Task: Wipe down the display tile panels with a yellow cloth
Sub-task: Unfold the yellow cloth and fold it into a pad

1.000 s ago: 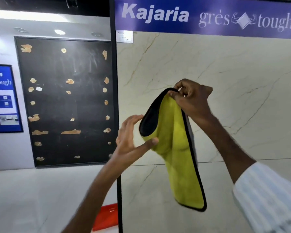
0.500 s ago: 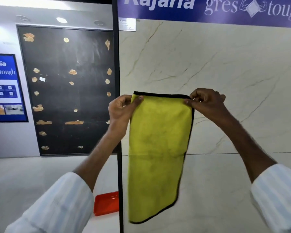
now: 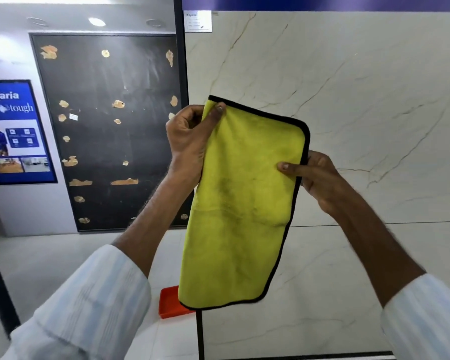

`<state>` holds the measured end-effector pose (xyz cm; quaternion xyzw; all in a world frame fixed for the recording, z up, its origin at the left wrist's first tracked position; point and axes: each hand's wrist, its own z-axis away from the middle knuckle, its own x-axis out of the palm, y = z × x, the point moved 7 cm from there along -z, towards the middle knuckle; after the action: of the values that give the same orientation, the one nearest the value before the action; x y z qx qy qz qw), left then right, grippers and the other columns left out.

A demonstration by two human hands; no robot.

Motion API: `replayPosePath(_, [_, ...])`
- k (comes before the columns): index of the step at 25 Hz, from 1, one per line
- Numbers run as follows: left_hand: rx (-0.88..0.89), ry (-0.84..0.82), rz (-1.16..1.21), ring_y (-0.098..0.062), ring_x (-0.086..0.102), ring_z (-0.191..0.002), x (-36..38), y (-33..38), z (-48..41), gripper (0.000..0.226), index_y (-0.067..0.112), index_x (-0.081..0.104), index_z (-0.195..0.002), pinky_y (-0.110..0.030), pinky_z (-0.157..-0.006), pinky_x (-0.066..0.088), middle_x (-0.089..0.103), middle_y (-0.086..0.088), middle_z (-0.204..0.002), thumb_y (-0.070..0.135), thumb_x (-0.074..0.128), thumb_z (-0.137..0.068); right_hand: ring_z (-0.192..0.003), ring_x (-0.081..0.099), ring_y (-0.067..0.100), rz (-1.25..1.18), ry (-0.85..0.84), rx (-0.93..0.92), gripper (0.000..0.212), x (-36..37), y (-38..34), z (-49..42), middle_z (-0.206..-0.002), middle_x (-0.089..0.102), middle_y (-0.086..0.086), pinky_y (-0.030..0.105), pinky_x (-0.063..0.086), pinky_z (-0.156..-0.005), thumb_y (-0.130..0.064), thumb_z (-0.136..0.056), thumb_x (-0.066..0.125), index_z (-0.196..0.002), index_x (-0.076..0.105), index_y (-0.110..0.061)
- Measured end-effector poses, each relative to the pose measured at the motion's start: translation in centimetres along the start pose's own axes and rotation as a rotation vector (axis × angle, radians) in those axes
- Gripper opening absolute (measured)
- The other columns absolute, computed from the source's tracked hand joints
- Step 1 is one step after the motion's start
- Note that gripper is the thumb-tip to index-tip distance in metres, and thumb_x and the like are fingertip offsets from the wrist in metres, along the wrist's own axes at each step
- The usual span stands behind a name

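A yellow cloth (image 3: 242,203) with a black hem hangs in front of me, spread flat and tilted, with dark smudges near its middle. My left hand (image 3: 187,141) pinches its top left corner between thumb and fingers. My right hand (image 3: 315,175) grips the right edge lower down, thumb lying on the front face, fingers hidden behind the cloth. Behind it stands a large cream marble-look tile panel (image 3: 361,100) with thin brown veins; a horizontal joint crosses it at about cloth mid-height.
A black vertical frame post (image 3: 179,61) borders the tile panel on the left. Further left is a black board (image 3: 109,126) with tan glue patches and a blue poster (image 3: 16,131). A red tray (image 3: 172,302) lies on the pale floor. A small label (image 3: 198,20) sits at the panel's top corner.
The cloth went from hanging by one hand to stretched between both. Since then my right hand has slid down from the top corner to the right edge, tilting the top hem.
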<state>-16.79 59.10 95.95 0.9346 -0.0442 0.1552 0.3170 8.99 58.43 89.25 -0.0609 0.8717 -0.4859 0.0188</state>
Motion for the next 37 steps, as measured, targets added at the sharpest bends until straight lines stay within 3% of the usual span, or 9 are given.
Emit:
replayPosePath(5, [-0.017,0.055,-0.001,-0.011,0.054,-0.066,-1.4,-0.4,-2.0,0.019,0.016,0.072,-0.075,-0.031,-0.065,0.052,0.063,0.001,-0.072,0.021,0.087,-0.086,-0.105,0.075,0.021,-0.095,-0.093,0.13,0.04,2.3,3.6,2.4,-0.117,0.078,0.005,0.029,0.061,-0.082,-0.007,-0.08,0.072,-0.119,0.07,-0.013])
replayPosePath(10, [-0.132,0.054,0.026,-0.022,0.055,-0.07,-2.9,-1.4,-1.5,0.026,0.014,0.07,-0.071,-0.044,-0.075,0.056,0.062,-0.008,-0.076,0.025,0.091,-0.081,-0.1,0.074,0.023,-0.13,-0.071,0.292,0.015,4.5,7.8,5.5,-0.11,0.079,0.01,0.028,0.061,-0.083,-0.022,-0.083,0.074,-0.094,0.082,-0.015])
replayPosePath(13, [-0.454,0.079,0.266,-0.025,0.073,-0.089,-3.8,-3.4,-1.8,0.024,0.01,0.076,-0.092,-0.053,-0.086,0.062,0.077,-0.011,-0.096,0.03,0.087,-0.084,-0.101,0.075,0.03,-0.373,0.017,0.336,0.023,5.0,6.2,5.1,-0.116,0.076,0.016,0.038,0.064,-0.086,-0.026,-0.088,0.07,-0.1,0.083,-0.01])
replayPosePath(16, [-0.864,-0.147,0.314,-0.035,0.071,-0.117,-5.2,-9.6,5.3,0.06,0.016,0.065,-0.139,-0.055,-0.098,0.054,0.069,-0.014,-0.135,0.059,0.059,-0.098,-0.095,0.077,0.032,-0.459,0.056,0.459,0.028,5.5,6.8,5.9,-0.113,0.077,0.018,0.043,0.063,-0.082,-0.03,-0.097,0.067,-0.103,0.083,-0.008])
replayPosePath(20, [-1.222,-0.503,0.436,-0.038,0.066,-0.12,-8.0,-14.2,18.8,0.083,0.008,0.062,-0.143,-0.058,-0.104,0.05,0.064,-0.022,-0.139,0.072,0.035,-0.096,-0.078,0.077,0.031,-0.391,0.178,0.621,0.033,3.9,10.6,8.0,-0.097,0.078,0.018,0.037,0.062,-0.071,-0.033,-0.097,0.068,-0.11,0.076,-0.003])
replayPosePath(23, [-1.092,-0.384,0.486,-0.033,0.072,-0.111,-8.0,-11.8,15.9,0.074,0.006,0.069,-0.127,-0.048,-0.095,0.059,0.073,-0.019,-0.122,0.068,0.048,-0.093,-0.075,0.075,0.026,-0.365,0.221,0.67,0.023,2.7,12.1,7.3,-0.091,0.078,0.012,0.036,0.059,-0.075,-0.029,-0.092,0.075,-0.099,0.077,-0.008])
replayPosePath(28, [-0.837,-0.324,-0.079,-0.019,0.076,-0.104,-8.4,-9.9,14.6,0.044,0.014,0.067,-0.122,-0.031,-0.08,0.062,0.078,-0.004,-0.116,0.042,0.065,-0.088,-0.084,0.076,0.024,-0.329,0.061,0.619,0.031,3.2,11.2,5.9,-0.097,0.077,0.007,0.043,0.059,-0.081,-0.015,-0.076,0.077,-0.106,0.072,-0.009])
replayPosePath(32, [-0.75,-0.147,-0.045,-0.01,0.076,-0.081,-8.7,-8.4,12.7,0.018,0.016,0.07,-0.1,-0.027,-0.071,0.062,0.08,0.002,-0.09,0.033,0.07,-0.094,-0.1,0.073,0.023,-0.288,-0.008,0.479,0.051,3.1,10.3,4.7,-0.108,0.077,0.007,0.043,0.06,-0.084,-0.001,-0.073,0.078,-0.123,0.069,-0.009])
replayPosePath(37, [-0.755,-0.098,-0.028,-0.011,0.074,-0.073,-7.9,-8.4,11.8,0.019,0.017,0.07,-0.089,-0.031,-0.069,0.063,0.078,0.002,-0.08,0.035,0.076,-0.091,-0.11,0.073,0.035,-0.202,0.022,0.498,0.055,4.6,10.8,5.7,-0.113,0.077,0.015,0.041,0.063,-0.081,0.003,-0.062,0.087,-0.115,0.074,-0.001])
